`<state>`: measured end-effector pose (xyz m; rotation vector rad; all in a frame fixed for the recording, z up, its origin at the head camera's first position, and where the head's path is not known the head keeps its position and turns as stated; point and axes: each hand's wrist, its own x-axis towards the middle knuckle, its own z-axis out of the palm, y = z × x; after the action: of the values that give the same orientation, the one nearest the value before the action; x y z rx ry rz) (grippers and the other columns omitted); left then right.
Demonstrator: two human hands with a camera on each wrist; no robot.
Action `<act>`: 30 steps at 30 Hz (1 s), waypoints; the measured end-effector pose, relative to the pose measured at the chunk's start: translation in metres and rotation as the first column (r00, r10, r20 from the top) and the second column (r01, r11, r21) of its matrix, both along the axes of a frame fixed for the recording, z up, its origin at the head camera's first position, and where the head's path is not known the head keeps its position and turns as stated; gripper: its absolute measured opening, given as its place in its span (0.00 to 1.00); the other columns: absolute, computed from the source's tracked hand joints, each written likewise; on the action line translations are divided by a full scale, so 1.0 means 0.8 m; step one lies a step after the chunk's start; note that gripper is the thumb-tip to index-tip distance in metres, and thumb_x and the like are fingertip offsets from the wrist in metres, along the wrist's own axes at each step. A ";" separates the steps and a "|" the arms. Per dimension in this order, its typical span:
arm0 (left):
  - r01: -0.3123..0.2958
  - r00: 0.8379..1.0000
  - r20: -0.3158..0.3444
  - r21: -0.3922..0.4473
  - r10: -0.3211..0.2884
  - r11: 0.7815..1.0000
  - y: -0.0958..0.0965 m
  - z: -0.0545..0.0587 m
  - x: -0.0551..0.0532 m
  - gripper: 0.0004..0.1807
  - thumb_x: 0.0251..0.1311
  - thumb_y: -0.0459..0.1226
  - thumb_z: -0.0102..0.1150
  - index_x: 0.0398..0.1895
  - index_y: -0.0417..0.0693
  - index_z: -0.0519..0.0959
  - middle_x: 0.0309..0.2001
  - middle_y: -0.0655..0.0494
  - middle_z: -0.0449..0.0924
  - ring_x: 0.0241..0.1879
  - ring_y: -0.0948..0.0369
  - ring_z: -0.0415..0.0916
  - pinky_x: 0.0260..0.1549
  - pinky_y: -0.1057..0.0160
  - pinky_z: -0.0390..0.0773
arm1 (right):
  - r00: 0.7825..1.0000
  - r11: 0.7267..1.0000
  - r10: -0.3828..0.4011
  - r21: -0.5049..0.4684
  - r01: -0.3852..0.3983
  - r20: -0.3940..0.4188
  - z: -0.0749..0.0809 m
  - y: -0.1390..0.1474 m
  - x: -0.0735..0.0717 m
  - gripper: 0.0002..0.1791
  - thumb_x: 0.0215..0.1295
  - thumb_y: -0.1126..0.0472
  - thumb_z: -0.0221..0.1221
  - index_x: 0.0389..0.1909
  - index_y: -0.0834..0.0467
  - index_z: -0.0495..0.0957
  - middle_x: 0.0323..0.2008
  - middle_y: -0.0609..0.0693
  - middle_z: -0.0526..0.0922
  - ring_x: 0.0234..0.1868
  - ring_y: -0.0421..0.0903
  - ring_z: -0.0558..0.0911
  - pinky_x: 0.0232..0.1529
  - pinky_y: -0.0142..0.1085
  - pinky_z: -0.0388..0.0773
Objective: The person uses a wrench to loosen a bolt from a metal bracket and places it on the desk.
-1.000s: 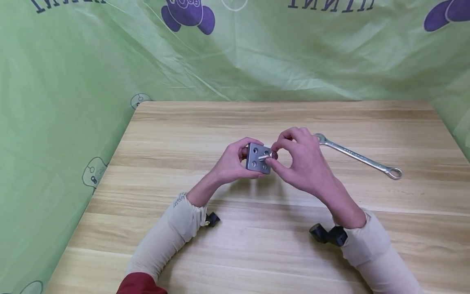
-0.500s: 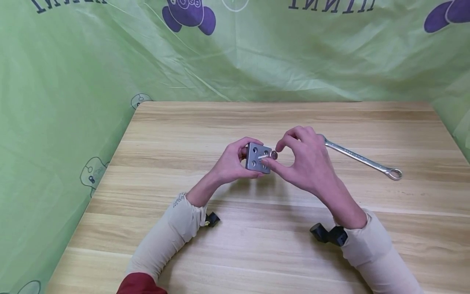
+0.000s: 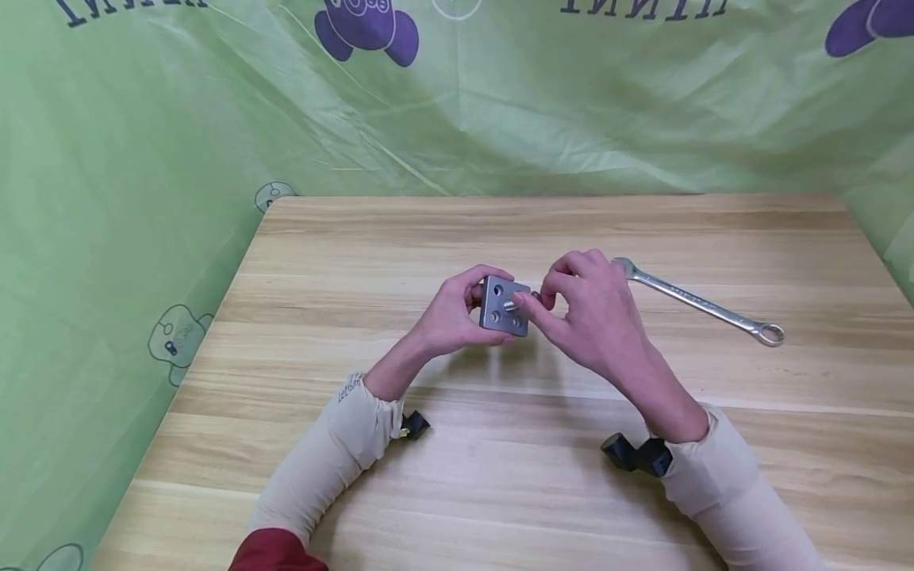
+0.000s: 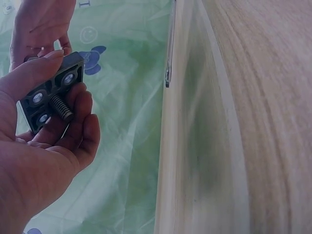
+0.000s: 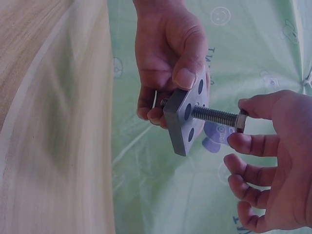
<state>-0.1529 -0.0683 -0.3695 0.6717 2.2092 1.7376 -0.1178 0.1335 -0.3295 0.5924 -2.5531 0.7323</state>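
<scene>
My left hand [image 3: 451, 316] grips a small square grey metal plate [image 3: 494, 305] by its edges, raised over the table. Holes sit near the plate's corners, and a threaded bolt [image 5: 214, 116] passes through its middle. On the far face, in the left wrist view, the bolt's threaded end [image 4: 62, 108] sticks out between the left fingers. My right hand [image 3: 594, 319] has thumb and forefinger at the hex head [image 5: 241, 122], pinching it from opposite sides; the other right fingers are loosely bent. A length of thread shows between head and plate.
A combination wrench [image 3: 703, 304] lies slantwise on the wooden table [image 3: 471, 484], just right of my right hand. Black wrist cameras [image 3: 639, 454] jut from both sleeves. A green printed curtain [image 3: 500, 119] hangs behind the table and along its left side.
My right forefinger, lifted off the bolt head half a second ago, is back at it, and the thumb has shifted up along it. The left hand and plate have barely moved.
</scene>
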 end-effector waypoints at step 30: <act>0.002 1.000 0.023 0.029 -0.002 1.000 0.001 -0.001 -0.001 0.37 0.34 0.23 0.75 0.55 0.38 0.71 0.43 0.37 0.82 0.34 0.65 0.81 0.39 0.67 0.79 | 0.963 0.958 0.261 -0.106 -0.266 -0.058 0.007 0.010 -0.006 0.16 0.43 0.74 0.68 0.31 0.53 0.89 0.40 0.57 0.78 0.45 0.56 0.70 0.48 0.46 0.62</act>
<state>-0.1541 -0.0679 -0.3700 0.6564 2.1712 1.7707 -0.1228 0.1418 -0.3238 0.9121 -2.3990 0.9361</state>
